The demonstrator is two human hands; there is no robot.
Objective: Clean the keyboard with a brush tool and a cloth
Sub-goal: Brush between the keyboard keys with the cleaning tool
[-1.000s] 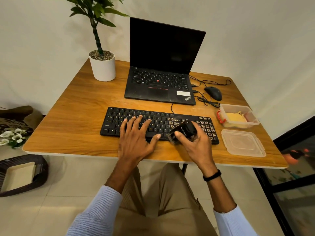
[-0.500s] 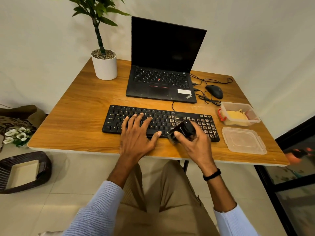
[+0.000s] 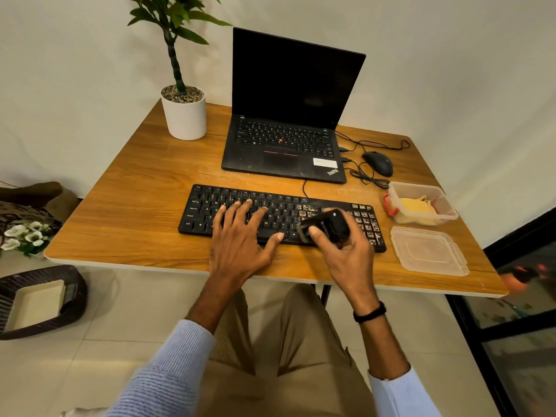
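Note:
A black keyboard (image 3: pixel 210 212) lies across the front of the wooden table (image 3: pixel 144 206). My left hand (image 3: pixel 240 245) rests flat on its middle keys with fingers spread. My right hand (image 3: pixel 346 254) grips a black brush tool (image 3: pixel 326 225), its bristle end down against the keys just left of the number pad. Pale dust shows on the right-hand keys and the number pad (image 3: pixel 365 221). A yellow cloth (image 3: pixel 416 207) sits inside a clear plastic box (image 3: pixel 445 200) to the right of the keyboard.
The box's clear lid (image 3: pixel 427 251) lies at the table's front right. An open black laptop (image 3: pixel 285 145) stands behind the keyboard, with a black mouse (image 3: pixel 377 163) and cables to its right. A white plant pot (image 3: pixel 185 115) is at the back left. A dark basket (image 3: pixel 39 299) sits on the floor.
The camera view has shifted slightly. Both hands stay in nearly the same place on the keyboard, the right one still holding the brush at the keys.

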